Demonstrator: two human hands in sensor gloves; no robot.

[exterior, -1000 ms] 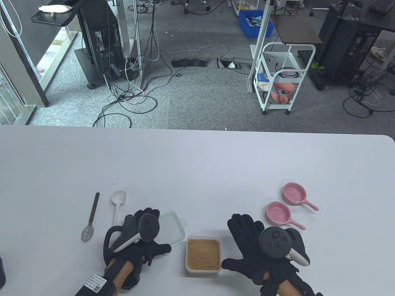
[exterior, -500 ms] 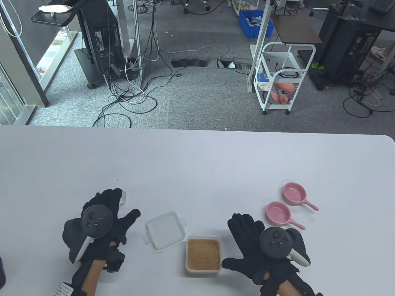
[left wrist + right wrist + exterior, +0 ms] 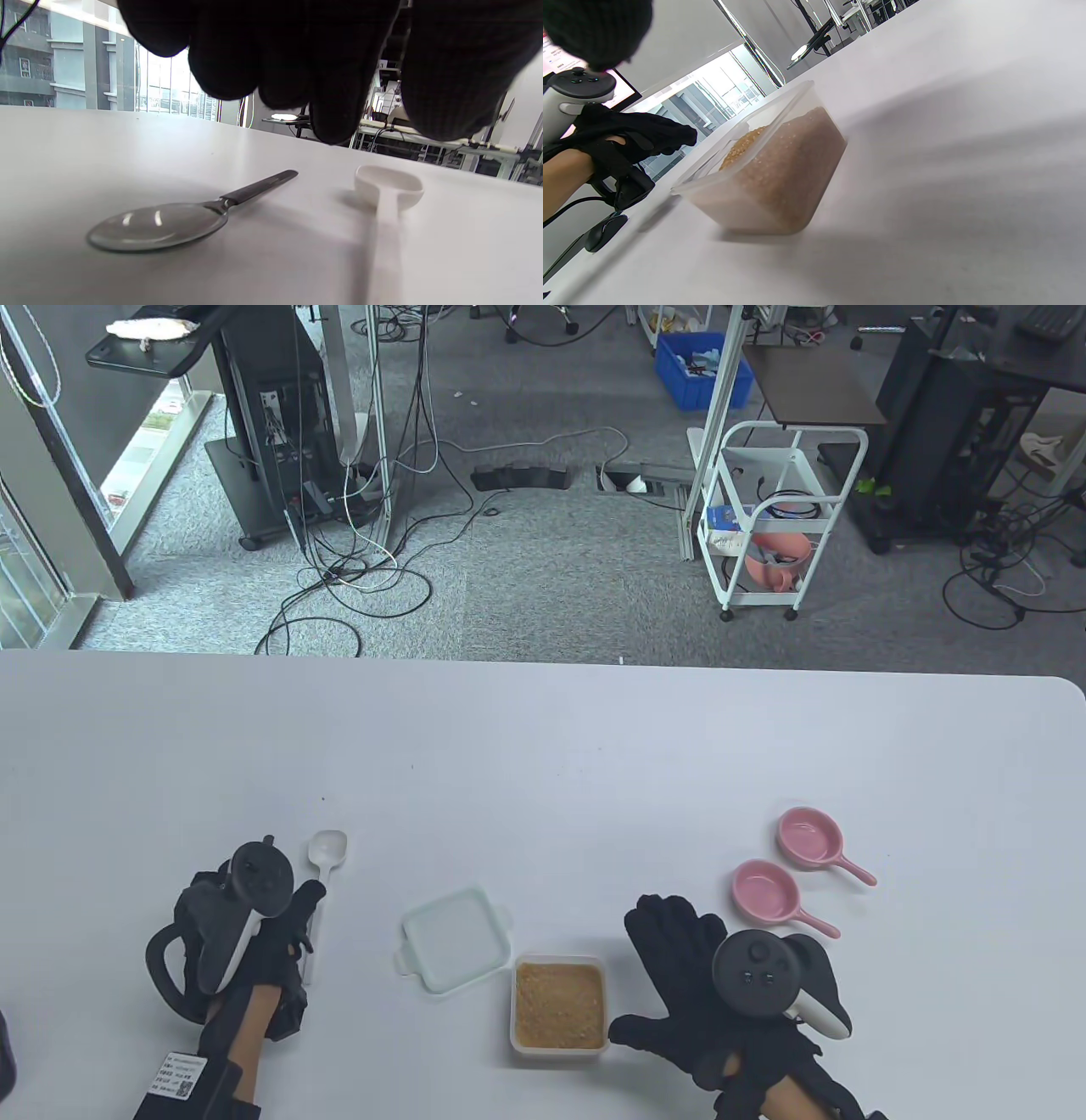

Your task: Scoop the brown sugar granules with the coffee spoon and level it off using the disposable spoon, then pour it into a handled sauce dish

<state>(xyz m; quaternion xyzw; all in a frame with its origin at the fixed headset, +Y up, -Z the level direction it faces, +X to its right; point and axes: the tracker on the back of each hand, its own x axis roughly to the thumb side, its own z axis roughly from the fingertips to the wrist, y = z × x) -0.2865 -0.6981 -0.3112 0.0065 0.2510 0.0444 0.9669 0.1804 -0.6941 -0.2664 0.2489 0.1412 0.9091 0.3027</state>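
Broadly, shows a wide white surface [image 3: 543,746] carrying everything. Takes as landmark an open tub of brown sugar [image 3: 560,1005] near the front edge. Just right of the tub, finds the right hand [image 3: 721,993] lying flat and released, fingers spread, thumb reaching toward the tub wall; cannot tell whether touching. Well left of the tub, finds the left hand [image 3: 246,933] hanging low, fingers loosely bent, grasping nothing. Just left of and behind the tub, shows the white lid [image 3: 454,937], off and lying flat. Right of and behind the tub, shows the nearer handled sauce dish [image 3: 766,892] and the farther handled sauce dish [image 3: 810,836], both pink, seemingly empty. Farther left than the lid, shows the white disposable spoon [image 3: 327,848]; beyond that, under the left fingertips in the left wrist view, the grey coffee spoon [image 3: 169,224], flat and untouched.

Looks like the very start: reaching for the coffee spoon, no sugar scooped yet. Calls next for lowering the fingers onto the thin handle and pinching it up, probably fiddly with so flat a handle.

Hides nearly all of the coffee spoon beneath the left hand in the table view. Cuts both forearms off at the bottom edge.
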